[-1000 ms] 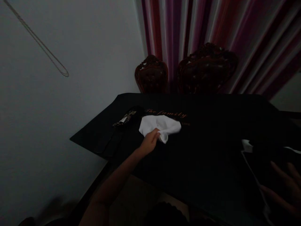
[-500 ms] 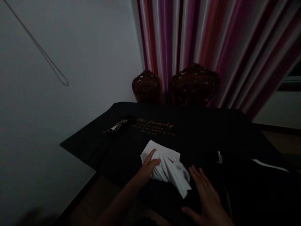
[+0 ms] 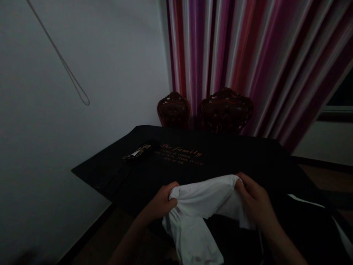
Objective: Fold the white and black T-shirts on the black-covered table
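A white cloth garment (image 3: 204, 197), its exact kind hard to make out in the dim light, stretches between my two hands above the near side of the table. My left hand (image 3: 165, 200) is closed on its left upper edge. On the other side, my right hand (image 3: 252, 197) grips the right upper edge with thumb and fingers. The top edge is drawn out between them, while two parts of the fabric hang down, one below each hand. The lower left part runs out of the bottom of the view.
A dark tabletop (image 3: 220, 154) carries gold lettering. A small black-and-gold patterned item (image 3: 140, 151) lies at its left. Black cloth with a white stripe (image 3: 306, 200) lies at the right. Two carved chairs (image 3: 173, 110) stand behind, before a striped curtain (image 3: 217, 44).
The white garment was bunched on the table under my left hand. It has been lifted and spread. My right hand, open and apart before, has closed on its right edge.
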`<move>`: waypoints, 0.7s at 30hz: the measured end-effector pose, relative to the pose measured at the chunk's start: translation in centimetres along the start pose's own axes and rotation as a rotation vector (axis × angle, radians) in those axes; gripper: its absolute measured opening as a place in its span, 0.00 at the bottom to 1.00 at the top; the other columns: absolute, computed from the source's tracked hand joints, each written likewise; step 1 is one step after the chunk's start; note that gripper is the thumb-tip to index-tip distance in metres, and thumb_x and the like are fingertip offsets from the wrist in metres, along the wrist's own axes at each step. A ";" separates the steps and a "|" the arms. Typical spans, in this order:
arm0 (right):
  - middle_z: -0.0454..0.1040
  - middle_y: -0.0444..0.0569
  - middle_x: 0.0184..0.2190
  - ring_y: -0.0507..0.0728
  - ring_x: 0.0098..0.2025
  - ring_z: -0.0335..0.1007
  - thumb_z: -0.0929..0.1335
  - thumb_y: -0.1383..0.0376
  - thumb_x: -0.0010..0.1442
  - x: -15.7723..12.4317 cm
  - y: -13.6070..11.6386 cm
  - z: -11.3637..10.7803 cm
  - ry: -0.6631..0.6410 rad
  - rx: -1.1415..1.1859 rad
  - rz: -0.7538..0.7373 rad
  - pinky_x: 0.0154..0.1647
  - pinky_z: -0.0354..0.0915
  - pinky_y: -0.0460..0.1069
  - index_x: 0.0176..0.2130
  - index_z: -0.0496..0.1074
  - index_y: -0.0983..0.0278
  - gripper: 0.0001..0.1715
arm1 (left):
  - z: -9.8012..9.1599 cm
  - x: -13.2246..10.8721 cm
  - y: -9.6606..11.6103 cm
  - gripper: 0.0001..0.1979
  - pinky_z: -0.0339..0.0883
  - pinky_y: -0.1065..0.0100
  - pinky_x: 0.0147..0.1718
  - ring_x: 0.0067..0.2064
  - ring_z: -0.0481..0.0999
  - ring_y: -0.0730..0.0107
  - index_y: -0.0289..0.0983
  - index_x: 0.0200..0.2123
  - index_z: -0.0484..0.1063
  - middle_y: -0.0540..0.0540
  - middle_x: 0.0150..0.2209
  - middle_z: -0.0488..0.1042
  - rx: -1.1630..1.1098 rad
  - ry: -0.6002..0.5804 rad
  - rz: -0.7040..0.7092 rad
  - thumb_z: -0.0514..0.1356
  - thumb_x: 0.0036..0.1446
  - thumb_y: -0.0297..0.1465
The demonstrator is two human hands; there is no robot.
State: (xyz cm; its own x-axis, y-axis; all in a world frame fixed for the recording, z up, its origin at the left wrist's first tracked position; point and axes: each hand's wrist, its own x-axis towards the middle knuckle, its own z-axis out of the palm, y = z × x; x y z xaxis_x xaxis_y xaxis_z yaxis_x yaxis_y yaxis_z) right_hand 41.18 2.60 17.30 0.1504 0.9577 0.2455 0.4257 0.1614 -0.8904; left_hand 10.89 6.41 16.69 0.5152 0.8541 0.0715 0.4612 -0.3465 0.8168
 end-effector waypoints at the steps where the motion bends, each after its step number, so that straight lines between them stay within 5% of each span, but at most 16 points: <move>1: 0.68 0.43 0.27 0.55 0.30 0.65 0.62 0.50 0.63 0.9 -0.3 0.3 0.000 0.015 -0.021 0.29 0.60 0.46 0.33 0.69 0.61 0.19 | 0.5 0.2 0.0 0.14 0.64 0.70 0.36 0.37 0.70 0.68 0.38 0.38 0.66 0.51 0.35 0.70 0.044 0.017 0.020 0.52 0.46 0.22; 5: 0.64 0.42 0.26 0.53 0.30 0.62 0.64 0.50 0.61 3.1 -1.7 2.3 -0.060 0.167 -0.015 0.30 0.59 0.46 0.29 0.65 0.62 0.19 | 3.4 1.1 1.6 0.16 0.58 0.58 0.55 0.54 0.65 0.60 0.39 0.48 0.64 0.43 0.50 0.67 0.240 0.409 0.165 0.53 0.56 0.23; 9: 0.67 0.42 0.27 0.51 0.27 0.61 0.67 0.48 0.59 3.7 -4.3 4.1 -0.268 0.408 0.082 0.27 0.59 0.45 0.35 0.67 0.63 0.20 | 5.3 1.3 4.5 0.14 0.66 0.63 0.47 0.49 0.68 0.65 0.42 0.51 0.62 0.44 0.50 0.65 0.044 0.325 0.349 0.56 0.62 0.34; 12: 0.70 0.43 0.29 0.53 0.31 0.65 0.66 0.50 0.61 4.3 -5.9 4.5 -0.511 0.343 -0.056 0.32 0.62 0.46 0.38 0.70 0.63 0.19 | 4.2 2.2 5.2 0.28 0.65 0.61 0.48 0.52 0.66 0.62 0.43 0.59 0.54 0.40 0.57 0.60 -0.005 0.443 0.357 0.60 0.59 0.40; 14: 0.71 0.44 0.31 0.54 0.36 0.67 0.64 0.52 0.63 5.1 -6.3 4.4 -0.587 0.205 -0.195 0.38 0.64 0.47 0.37 0.72 0.63 0.18 | 2.4 3.7 4.6 0.24 0.63 0.60 0.50 0.51 0.67 0.61 0.42 0.55 0.60 0.43 0.53 0.65 0.059 0.415 0.308 0.61 0.59 0.42; 16: 0.72 0.46 0.32 0.56 0.38 0.68 0.64 0.54 0.64 5.7 -6.2 4.4 -0.515 0.024 -0.287 0.42 0.64 0.49 0.36 0.72 0.62 0.15 | 0.8 5.4 3.3 0.14 0.63 0.65 0.41 0.41 0.70 0.65 0.40 0.41 0.69 0.49 0.39 0.71 0.062 0.222 0.230 0.60 0.59 0.43; 18: 0.72 0.47 0.32 0.57 0.39 0.69 0.64 0.57 0.64 5.8 -5.9 4.8 -0.245 -0.179 -0.306 0.43 0.64 0.51 0.35 0.72 0.62 0.12 | 0.1 7.0 1.7 0.14 0.59 0.69 0.30 0.31 0.66 0.71 0.38 0.30 0.67 0.53 0.27 0.66 0.001 0.112 0.148 0.59 0.59 0.43; 21: 0.72 0.49 0.29 0.57 0.34 0.68 0.63 0.54 0.65 4.6 -5.1 6.5 0.093 -0.376 -0.185 0.36 0.62 0.51 0.31 0.69 0.62 0.17 | 1.0 7.9 -0.4 0.12 0.60 0.69 0.31 0.32 0.67 0.70 0.39 0.31 0.66 0.52 0.29 0.68 -0.108 0.200 0.093 0.56 0.60 0.41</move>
State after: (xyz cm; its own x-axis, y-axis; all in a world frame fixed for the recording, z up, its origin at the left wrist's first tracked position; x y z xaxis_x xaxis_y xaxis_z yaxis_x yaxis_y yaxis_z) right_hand 33.88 7.72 20.49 0.1134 0.8921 0.4373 0.7464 0.2140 -0.6302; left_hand 15.48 12.88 16.37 0.3935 0.8841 0.2520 0.3332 -0.3926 0.8573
